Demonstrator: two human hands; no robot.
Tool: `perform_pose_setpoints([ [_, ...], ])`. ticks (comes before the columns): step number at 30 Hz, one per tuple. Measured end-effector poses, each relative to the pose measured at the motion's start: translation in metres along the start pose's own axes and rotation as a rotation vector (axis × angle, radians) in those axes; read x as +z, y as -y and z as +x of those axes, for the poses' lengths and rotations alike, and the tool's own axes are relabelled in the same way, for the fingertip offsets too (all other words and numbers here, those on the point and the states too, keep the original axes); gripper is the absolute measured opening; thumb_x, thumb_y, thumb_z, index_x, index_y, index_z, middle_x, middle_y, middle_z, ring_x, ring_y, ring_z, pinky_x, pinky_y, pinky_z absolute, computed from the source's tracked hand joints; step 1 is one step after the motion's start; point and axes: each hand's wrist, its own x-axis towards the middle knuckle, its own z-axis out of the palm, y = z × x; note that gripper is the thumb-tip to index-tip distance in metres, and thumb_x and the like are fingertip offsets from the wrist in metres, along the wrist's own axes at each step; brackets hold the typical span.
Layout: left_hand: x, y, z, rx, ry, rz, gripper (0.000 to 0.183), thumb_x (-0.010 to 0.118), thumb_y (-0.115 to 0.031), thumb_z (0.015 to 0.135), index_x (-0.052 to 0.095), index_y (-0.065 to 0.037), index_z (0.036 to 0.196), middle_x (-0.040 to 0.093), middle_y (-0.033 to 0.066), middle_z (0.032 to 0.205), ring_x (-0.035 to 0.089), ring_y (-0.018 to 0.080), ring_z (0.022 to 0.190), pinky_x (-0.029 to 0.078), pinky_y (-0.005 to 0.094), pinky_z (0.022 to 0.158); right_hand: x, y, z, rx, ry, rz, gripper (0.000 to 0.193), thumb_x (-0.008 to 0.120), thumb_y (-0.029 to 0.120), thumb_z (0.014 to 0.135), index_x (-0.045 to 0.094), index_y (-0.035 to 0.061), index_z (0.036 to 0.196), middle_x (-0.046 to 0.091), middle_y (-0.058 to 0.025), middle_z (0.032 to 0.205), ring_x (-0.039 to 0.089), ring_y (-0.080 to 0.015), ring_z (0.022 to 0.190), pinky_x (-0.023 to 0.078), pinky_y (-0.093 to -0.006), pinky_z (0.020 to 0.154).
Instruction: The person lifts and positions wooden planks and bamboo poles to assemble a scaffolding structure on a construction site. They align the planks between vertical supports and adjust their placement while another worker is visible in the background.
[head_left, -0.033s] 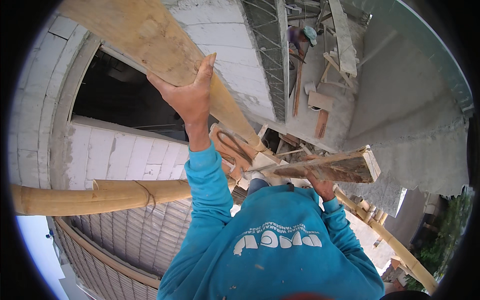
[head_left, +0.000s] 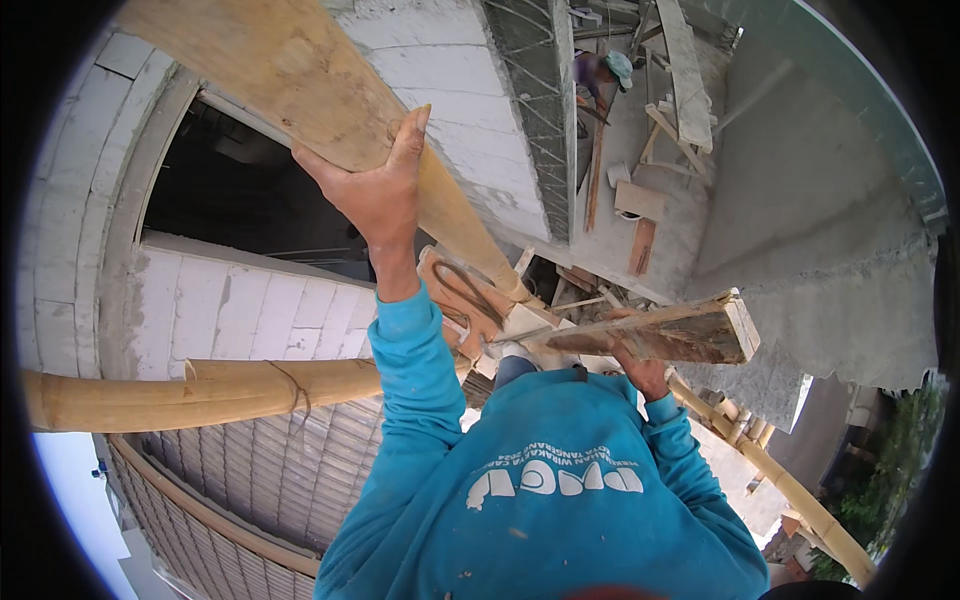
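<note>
My left hand [head_left: 375, 195] is raised and wrapped round a thick, pale bamboo pole [head_left: 300, 75]. The pole slants from the upper left down toward my feet, and most of my fingers are hidden behind it. Lower and to the right, my right hand [head_left: 640, 368] grips a rough wooden plank [head_left: 685, 335] with a worn, dark-stained face. One end of this plank points right, while its other end runs toward my feet. A tan board with a coil of dark cord [head_left: 470, 290] lies below the pole.
A horizontal bamboo pole [head_left: 230, 395] crosses at left above a tiled roof [head_left: 250, 470]. A dark opening [head_left: 250, 195] sits in the pale block wall [head_left: 260, 300]. Another bamboo pole [head_left: 800, 510] slopes at lower right. Far below, a person in a light cap [head_left: 619, 70] is among timber pieces.
</note>
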Motion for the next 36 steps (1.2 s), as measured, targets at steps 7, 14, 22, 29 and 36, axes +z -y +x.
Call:
perform_pose_setpoints([
  [7, 0.004, 0.001, 0.002, 0.006, -0.022, -0.003, 0.088, 0.091, -0.011, 0.073, 0.036, 0.005, 0.139, 0.048, 0.0151, 0.129, 0.052, 0.0211, 0.118, 0.045, 0.0336, 0.101, -0.002, -0.004, 0.004, -0.027, -0.029, 0.015, 0.039, 0.071, 0.027, 0.089, 0.062, 0.0034, 0.120, 0.064, -0.0108, 0.118, 0.059, -0.0258, 0.109, 0.045, -0.0389, 0.099],
  [14, 0.005, 0.002, 0.003, 0.018, -0.022, 0.042, 0.089, 0.091, -0.010, 0.073, 0.035, 0.005, 0.140, 0.048, 0.0154, 0.130, 0.052, 0.0215, 0.120, 0.045, 0.0339, 0.103, 0.001, 0.000, 0.007, -0.025, -0.032, 0.067, 0.039, 0.072, 0.026, 0.090, 0.062, 0.0030, 0.120, 0.063, -0.0113, 0.120, 0.059, -0.0255, 0.111, 0.046, -0.0389, 0.099],
  [22, 0.005, 0.003, 0.003, 0.001, -0.020, -0.002, 0.090, 0.091, -0.010, 0.073, 0.034, 0.005, 0.140, 0.047, 0.0160, 0.132, 0.050, 0.0222, 0.122, 0.044, 0.0344, 0.105, 0.000, 0.000, 0.013, -0.047, 0.006, -0.060, 0.040, 0.072, 0.028, 0.090, 0.063, 0.0035, 0.119, 0.063, -0.0113, 0.119, 0.059, -0.0260, 0.110, 0.045, -0.0388, 0.098],
  [29, 0.005, 0.005, 0.002, 0.021, -0.020, 0.012, 0.088, 0.091, -0.009, 0.073, 0.035, 0.005, 0.139, 0.047, 0.0164, 0.131, 0.051, 0.0224, 0.121, 0.044, 0.0344, 0.104, 0.001, 0.000, 0.012, -0.052, -0.016, -0.035, 0.039, 0.072, 0.028, 0.089, 0.063, 0.0036, 0.118, 0.064, -0.0114, 0.117, 0.059, -0.0261, 0.108, 0.046, -0.0388, 0.097],
  [36, 0.004, 0.004, 0.003, 0.019, -0.023, 0.009, 0.088, 0.091, -0.010, 0.072, 0.035, 0.005, 0.139, 0.047, 0.0163, 0.130, 0.051, 0.0223, 0.120, 0.045, 0.0344, 0.103, -0.001, 0.005, 0.015, -0.046, -0.012, -0.066, 0.039, 0.072, 0.028, 0.089, 0.064, 0.0036, 0.118, 0.065, -0.0112, 0.115, 0.060, -0.0253, 0.108, 0.046, -0.0388, 0.097],
])
